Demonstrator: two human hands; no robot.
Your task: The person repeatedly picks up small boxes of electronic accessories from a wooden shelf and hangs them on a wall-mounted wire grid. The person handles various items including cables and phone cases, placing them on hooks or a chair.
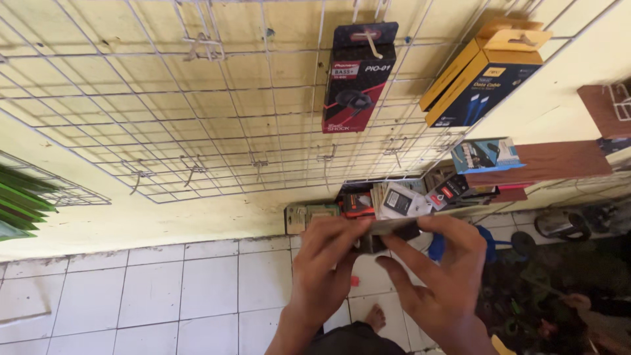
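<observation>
My left hand [323,266] and my right hand [439,273] together grip a small dark flat package [388,231] by its two ends, held just below a white wire grid panel [164,131] on a yellow wall. Right behind the package, a cardboard box [309,215] on the floor holds several small boxed accessories [401,200]. A black and red earphone box [358,77] hangs from a hook on the grid, straight above my hands.
A yellow and dark blue cable box [483,73] hangs at the upper right. A teal box [485,155] lies on a brown shelf [559,161]. White floor tiles [151,289] spread below. Green packets [20,200] sit at left. My foot [375,318] shows below.
</observation>
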